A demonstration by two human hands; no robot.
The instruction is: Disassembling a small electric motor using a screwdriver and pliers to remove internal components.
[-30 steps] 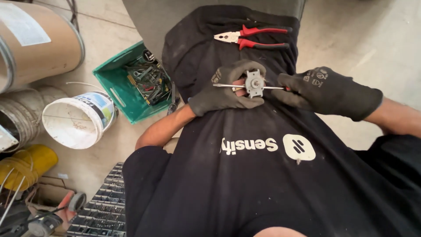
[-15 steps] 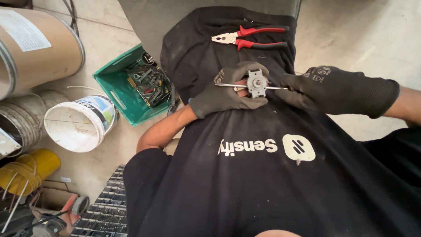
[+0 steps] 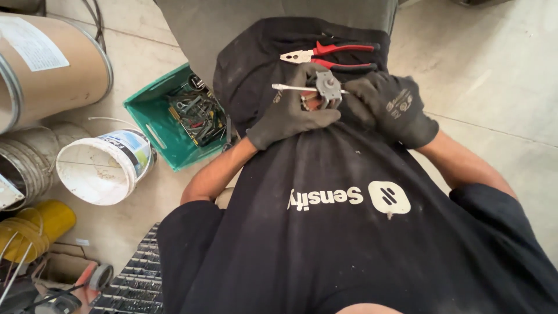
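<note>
We look down over our black shirt and find our left hand (image 3: 290,113), in a dark grey knit glove, curled up under a small grey metal fitting with a round hub (image 3: 327,87), fingers closed around its lower part. A thin silver metal rod (image 3: 290,88) pokes out of the fitting to the left. Our right hand (image 3: 390,107), gloved the same way, now sits closer in than a second ago, wrist bent, fingertips pinched at the fitting's right side; what exactly they grip, we cannot tell. The fitting has stayed on our lap, just below the red-handled pliers (image 3: 328,55) lying on the dark cloth. Off to the left, the green plastic crate of tools (image 3: 152,107) and the white plastic bucket (image 3: 102,168) have not moved on the concrete floor.
</note>
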